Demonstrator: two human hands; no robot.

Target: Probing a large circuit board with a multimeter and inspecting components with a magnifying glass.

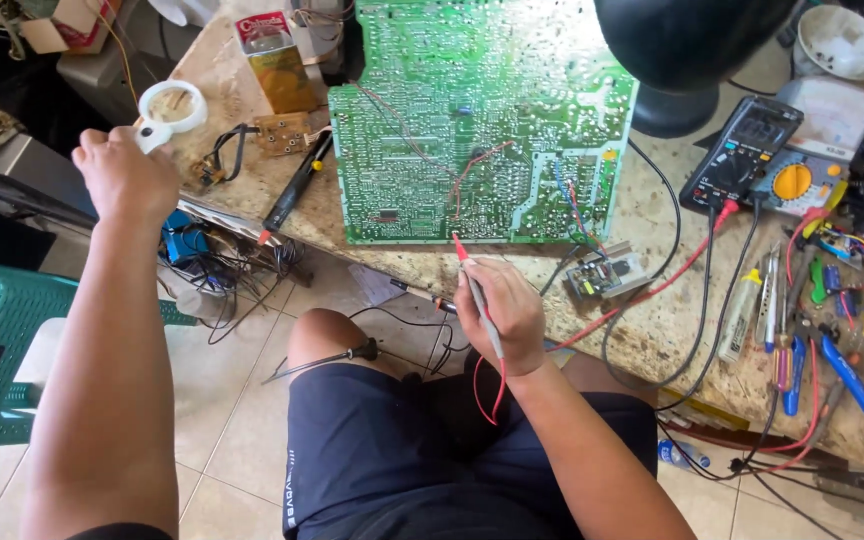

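The green circuit board (482, 120) lies solder side up on the stone bench (672, 330), straight ahead of your knees, its near edge just beyond your right hand (502, 315). That hand is closed pen-style around the red probe (474, 285), whose long axis slants up and left so its tip touches the board's near edge. Your left hand (124, 178), well off to the left, is clenched on the white magnifier (172, 110).
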